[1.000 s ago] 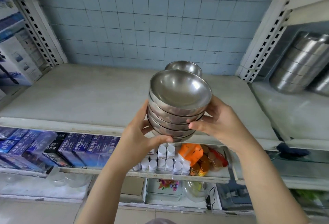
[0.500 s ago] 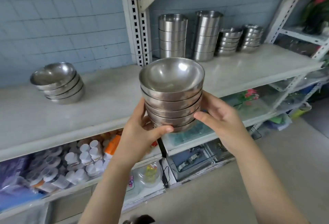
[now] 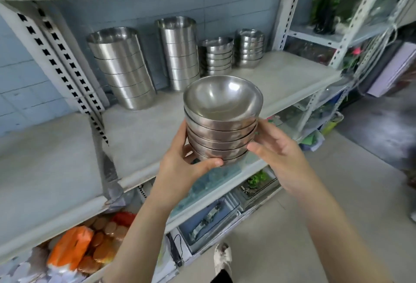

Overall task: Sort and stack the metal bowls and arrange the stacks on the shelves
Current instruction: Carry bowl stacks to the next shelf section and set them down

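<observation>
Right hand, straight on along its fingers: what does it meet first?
The bowl stack it holds: the right hand has its fingers on it. Beyond that, probably the shelf board, then the short stack at the back; depth unclear.

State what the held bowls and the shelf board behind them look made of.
Held bowls: metal, likely stainless steel, polished; they show bright mirror-like highlights. Shelf board: pale, matte, faintly speckled, possibly stone or laminate; cannot tell which.
</observation>
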Motion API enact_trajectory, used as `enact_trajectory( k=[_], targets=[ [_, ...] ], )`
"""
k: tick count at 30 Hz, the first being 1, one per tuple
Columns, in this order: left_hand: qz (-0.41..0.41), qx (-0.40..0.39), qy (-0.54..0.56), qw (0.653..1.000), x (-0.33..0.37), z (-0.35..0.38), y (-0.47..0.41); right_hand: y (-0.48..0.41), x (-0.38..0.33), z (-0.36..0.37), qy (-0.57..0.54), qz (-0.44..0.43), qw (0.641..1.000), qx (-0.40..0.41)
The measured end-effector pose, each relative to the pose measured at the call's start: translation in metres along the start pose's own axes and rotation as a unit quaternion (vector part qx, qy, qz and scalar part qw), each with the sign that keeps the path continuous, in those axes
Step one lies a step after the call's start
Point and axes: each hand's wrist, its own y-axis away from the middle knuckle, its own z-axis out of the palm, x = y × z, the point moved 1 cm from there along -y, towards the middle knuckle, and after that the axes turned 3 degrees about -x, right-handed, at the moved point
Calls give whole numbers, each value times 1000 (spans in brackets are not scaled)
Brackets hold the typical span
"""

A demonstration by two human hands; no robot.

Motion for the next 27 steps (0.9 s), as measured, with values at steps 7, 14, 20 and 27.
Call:
enact_trajectory(
  k=[7,14,20,27],
  targets=[
    [-15,-13,37,999,-33,64,-141,-88,14,-90,7,12,999,37],
    [-17,-41,26,999,-36,140,-258,-149,31,-187,-5,-14,994,110],
    [-33,-25,17,999,-53,214,-367,-230,59,-285,35,-16,996,77],
    [-74,88,-11,993,-72,288,-461,-339,96,-384,50,14,999,14]
  ],
)
